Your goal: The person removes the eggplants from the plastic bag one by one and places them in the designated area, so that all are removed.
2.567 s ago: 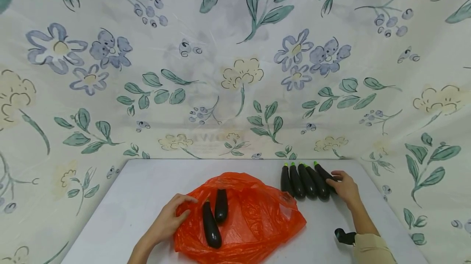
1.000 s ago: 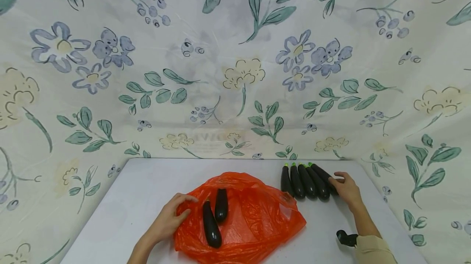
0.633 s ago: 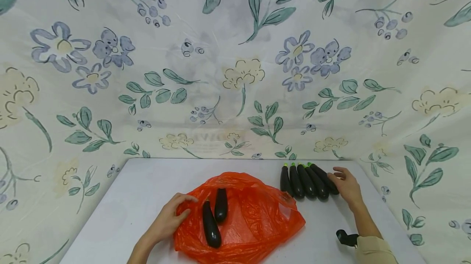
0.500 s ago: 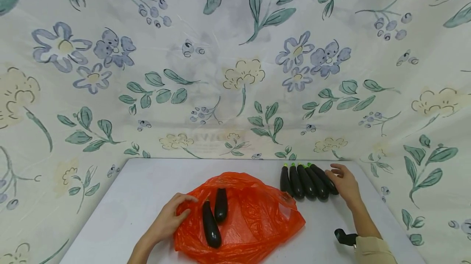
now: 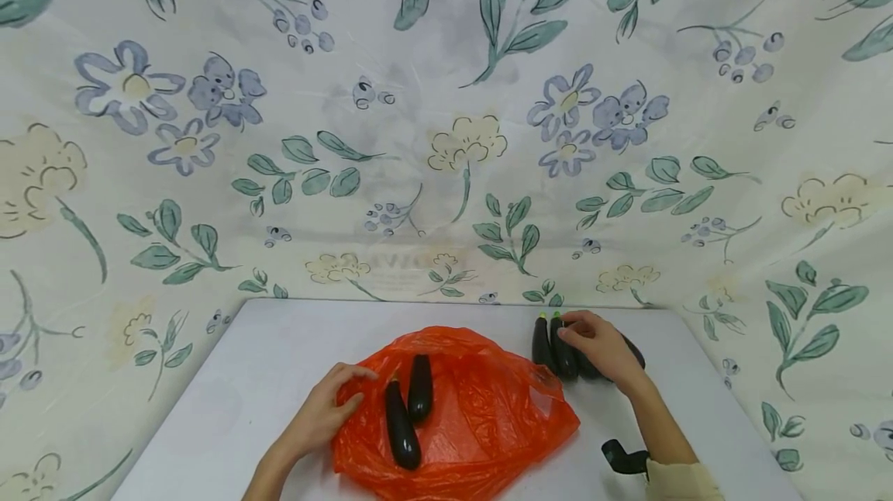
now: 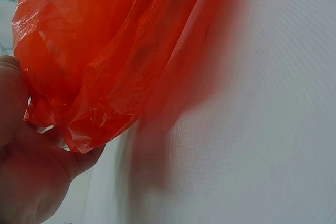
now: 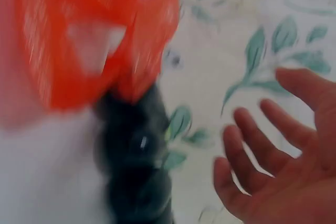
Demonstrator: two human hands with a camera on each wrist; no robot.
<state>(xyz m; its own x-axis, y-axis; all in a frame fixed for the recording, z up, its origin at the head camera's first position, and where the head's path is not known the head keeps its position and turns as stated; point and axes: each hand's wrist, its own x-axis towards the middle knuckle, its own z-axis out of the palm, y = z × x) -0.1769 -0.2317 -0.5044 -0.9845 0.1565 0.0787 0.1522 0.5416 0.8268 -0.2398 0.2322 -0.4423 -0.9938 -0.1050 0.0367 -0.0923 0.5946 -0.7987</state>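
My left hand [image 5: 324, 412] grips the left edge of a red plastic bag [image 5: 481, 423], the film running between thumb and fingers in the left wrist view. On the bag's left part lie two dark eggplants, one longer [image 5: 402, 431] and one partly behind it [image 5: 420, 388]. Past the bag's right end, several eggplants [image 5: 542, 346] stand side by side in a row, green stem ends away from me. Over this row is my right hand [image 5: 605, 350], hiding some of them. The right wrist view shows its fingers [image 7: 249, 156] spread and holding nothing.
A white table [image 5: 230, 408] carries everything. Behind it hangs a floral sheet [image 5: 460, 198], which continues at both sides. A small black device [image 5: 623, 457] sits at my right wrist, by the beige sleeve [image 5: 684, 481].
My right hand has moved left, from the rightmost eggplant across the row. Earlier, that eggplant shifted closer against the others. My left hand stays at the bag.
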